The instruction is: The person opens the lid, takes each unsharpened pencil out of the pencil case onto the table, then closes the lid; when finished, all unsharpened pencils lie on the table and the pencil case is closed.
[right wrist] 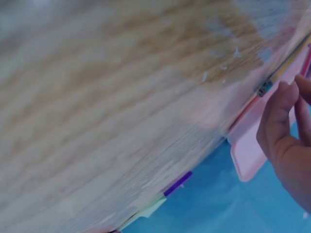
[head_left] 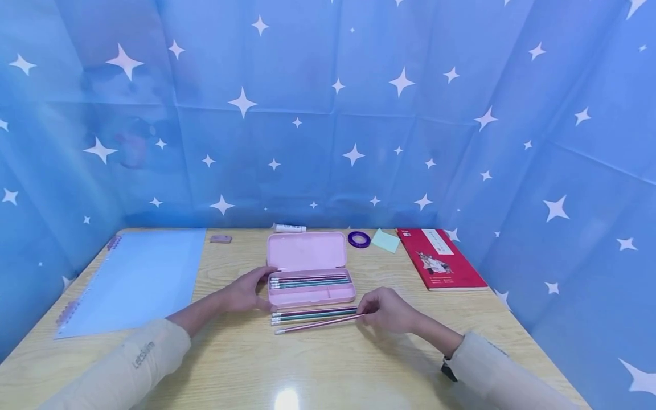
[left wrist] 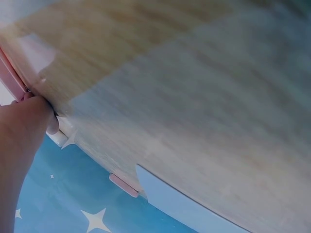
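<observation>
An open pink pencil case lies mid-table, lid tipped back, several pencils lined up in its rear compartment. My left hand holds the case's left end, fingers by the hinge and thumb at the front corner. In the left wrist view, that hand has its fingertips at the pink edge. Between thumb and fingers, my right hand pinches the end of a reddish pencil. Other loose pencils lie just behind it, along the case's front.
Along the back are a pinkish eraser, a white tube, a purple tape ring and a pale green note pad. A red booklet lies right; a large light-blue sheet covers the left. A starry blue curtain hangs behind.
</observation>
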The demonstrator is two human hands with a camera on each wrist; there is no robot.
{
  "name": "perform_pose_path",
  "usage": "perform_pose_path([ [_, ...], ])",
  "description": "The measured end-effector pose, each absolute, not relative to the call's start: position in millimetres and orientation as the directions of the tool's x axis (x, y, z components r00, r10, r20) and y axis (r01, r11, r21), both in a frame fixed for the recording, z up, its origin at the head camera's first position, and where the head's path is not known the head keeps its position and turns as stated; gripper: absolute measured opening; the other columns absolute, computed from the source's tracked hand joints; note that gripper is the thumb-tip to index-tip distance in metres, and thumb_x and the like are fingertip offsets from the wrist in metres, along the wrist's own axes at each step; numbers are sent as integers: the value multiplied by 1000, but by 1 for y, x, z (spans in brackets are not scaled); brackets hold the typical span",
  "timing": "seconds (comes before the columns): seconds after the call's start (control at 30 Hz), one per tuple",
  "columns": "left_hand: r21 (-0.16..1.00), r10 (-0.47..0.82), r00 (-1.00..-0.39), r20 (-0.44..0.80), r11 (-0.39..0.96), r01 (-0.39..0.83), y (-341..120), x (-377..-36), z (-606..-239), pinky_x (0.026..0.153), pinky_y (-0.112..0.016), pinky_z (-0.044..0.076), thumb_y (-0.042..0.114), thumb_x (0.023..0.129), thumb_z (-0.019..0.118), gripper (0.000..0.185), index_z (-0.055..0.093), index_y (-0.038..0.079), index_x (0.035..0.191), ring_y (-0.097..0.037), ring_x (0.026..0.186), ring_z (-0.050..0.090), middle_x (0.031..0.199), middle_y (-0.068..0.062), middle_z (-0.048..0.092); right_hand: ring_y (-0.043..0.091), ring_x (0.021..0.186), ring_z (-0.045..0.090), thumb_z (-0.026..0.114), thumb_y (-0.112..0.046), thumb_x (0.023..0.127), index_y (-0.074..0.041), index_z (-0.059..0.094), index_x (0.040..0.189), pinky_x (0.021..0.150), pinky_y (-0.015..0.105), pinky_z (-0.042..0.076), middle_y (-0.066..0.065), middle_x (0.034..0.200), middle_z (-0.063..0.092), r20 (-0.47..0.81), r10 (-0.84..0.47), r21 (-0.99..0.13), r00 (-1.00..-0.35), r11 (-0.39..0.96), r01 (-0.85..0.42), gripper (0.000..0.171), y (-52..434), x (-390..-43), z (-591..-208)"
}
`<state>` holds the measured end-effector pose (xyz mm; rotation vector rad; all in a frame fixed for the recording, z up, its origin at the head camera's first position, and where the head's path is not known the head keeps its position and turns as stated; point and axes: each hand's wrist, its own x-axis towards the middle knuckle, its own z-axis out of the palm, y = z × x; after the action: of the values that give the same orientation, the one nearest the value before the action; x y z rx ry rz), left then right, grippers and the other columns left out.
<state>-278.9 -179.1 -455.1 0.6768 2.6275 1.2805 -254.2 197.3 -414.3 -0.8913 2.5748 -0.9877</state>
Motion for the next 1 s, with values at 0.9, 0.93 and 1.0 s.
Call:
perform_pose_path([
  [0.9, 773, 454, -888, 68, 539, 335, -181, -279, -456, 117, -51, 28, 29, 73, 89, 96, 36, 0, 148, -33, 132, 45, 140, -15, 49, 5, 62, 56, 81, 0, 78, -6, 70, 77, 55, 19, 50, -4, 72, 66, 79, -566, -608, -820, 625, -490, 13, 178, -256, -423],
  [0.93, 772, 458, -886, 74, 537, 342, -181, -280, -456, 116, -52, 28, 28, 73, 88, 96, 36, -1, 148, -34, 131, 45, 140, -15, 49, 5, 62, 56, 81, 0, 78, -6, 70, 76, 55, 19, 50, -4, 71, 66, 81, -563, -603, -822, 629, -490, 13, 178, -256, -423],
  [1.0, 769, 464, -883, 78, 535, 349, -181, -280, -457, 116, -52, 28, 29, 73, 89, 96, 36, -2, 148, -33, 130, 46, 140, -16, 49, 5, 62, 56, 81, 0, 77, -6, 69, 76, 55, 19, 49, -4, 71, 66, 82, -561, -599, -824, 633, -490, 14, 178, -257, -424],
])
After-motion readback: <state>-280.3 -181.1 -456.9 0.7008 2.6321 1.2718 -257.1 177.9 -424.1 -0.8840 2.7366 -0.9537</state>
